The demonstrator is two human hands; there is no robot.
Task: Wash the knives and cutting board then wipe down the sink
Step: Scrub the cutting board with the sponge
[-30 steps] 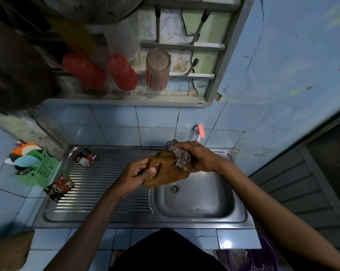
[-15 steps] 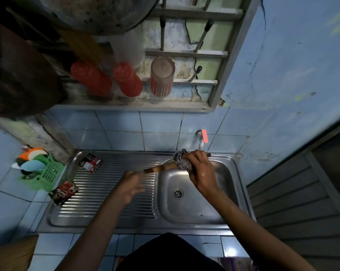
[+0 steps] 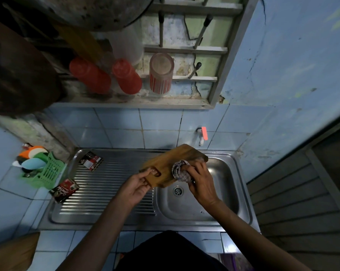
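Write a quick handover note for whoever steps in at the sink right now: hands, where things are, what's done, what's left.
Left hand: grips the wooden cutting board by its handle slot, held over the sink.
Right hand: presses a checked cloth against the board face.
Tap: no water seen running.
No knives in view; their state is unknown.
Done: nothing confirmable.
Left: finish the board, wash the knives, wipe down the sink.
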